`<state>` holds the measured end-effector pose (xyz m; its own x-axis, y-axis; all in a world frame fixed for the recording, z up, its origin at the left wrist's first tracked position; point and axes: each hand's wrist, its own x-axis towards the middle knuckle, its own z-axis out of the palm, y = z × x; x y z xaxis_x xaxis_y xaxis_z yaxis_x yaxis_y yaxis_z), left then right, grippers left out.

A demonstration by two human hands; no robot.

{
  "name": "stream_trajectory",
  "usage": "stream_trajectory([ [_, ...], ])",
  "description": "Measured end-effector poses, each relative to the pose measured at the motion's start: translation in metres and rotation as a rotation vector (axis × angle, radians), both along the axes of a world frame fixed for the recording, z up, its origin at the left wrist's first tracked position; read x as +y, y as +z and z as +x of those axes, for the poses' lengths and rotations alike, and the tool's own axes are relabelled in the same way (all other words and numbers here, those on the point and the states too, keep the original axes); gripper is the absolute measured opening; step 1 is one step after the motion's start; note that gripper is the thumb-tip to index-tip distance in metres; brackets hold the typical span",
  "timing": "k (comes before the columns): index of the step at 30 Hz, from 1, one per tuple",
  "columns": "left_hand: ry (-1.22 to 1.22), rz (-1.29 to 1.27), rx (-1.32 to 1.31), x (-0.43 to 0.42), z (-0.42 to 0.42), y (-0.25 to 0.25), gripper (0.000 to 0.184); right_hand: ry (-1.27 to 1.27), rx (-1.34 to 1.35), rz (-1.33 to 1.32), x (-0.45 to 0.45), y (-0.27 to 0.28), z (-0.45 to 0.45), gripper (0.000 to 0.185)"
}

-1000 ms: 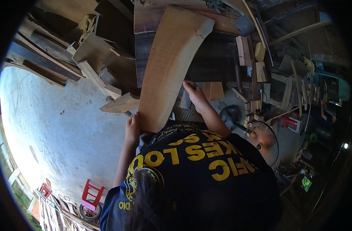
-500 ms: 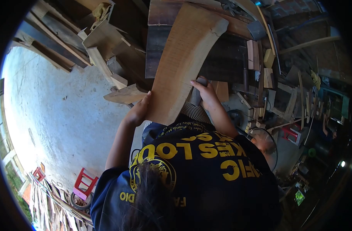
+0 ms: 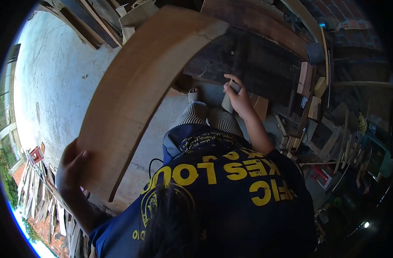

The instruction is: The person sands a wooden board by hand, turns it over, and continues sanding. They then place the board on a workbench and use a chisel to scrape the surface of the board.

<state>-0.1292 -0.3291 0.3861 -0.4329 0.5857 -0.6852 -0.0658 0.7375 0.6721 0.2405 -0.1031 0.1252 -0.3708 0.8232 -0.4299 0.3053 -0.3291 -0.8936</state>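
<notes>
A long, wide wooden board [image 3: 127, 90] with a curved edge slants across the left half of the view, a crack showing near its pale far corner. My left hand [image 3: 73, 163] grips its near end at the lower left, thumb on the upper face, the other fingers hidden beneath. My right hand [image 3: 238, 95], away from the board, holds a small rectangular greyish block [image 3: 227, 103] in front of the dark workbench [image 3: 252, 56]. The block's exact kind cannot be made out.
Wood offcuts [image 3: 306, 79] lie at the bench's right end. Planks [image 3: 82, 23] lean at the upper left. A pile of thin wood strips [image 3: 41, 193] lies at the lower left. My sandalled foot [image 3: 193, 93] is on the concrete floor.
The board has swung left and nearer, its near end carried to the lower left by my left hand. My right hand has come away from the board's edge, still holding the block.
</notes>
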Motion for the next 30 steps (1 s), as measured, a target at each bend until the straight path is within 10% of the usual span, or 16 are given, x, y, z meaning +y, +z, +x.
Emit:
stream_trajectory([
  [6,0.298,-0.151,0.11,-0.079,0.009,0.032,0.055,0.097,-0.809,0.77,0.05,-0.051,-0.012,0.052],
  [30,0.679,-0.398,-0.909,0.136,0.007,-0.133,0.033,0.036,-1.177,0.814,0.16,-0.132,-0.132,0.057],
])
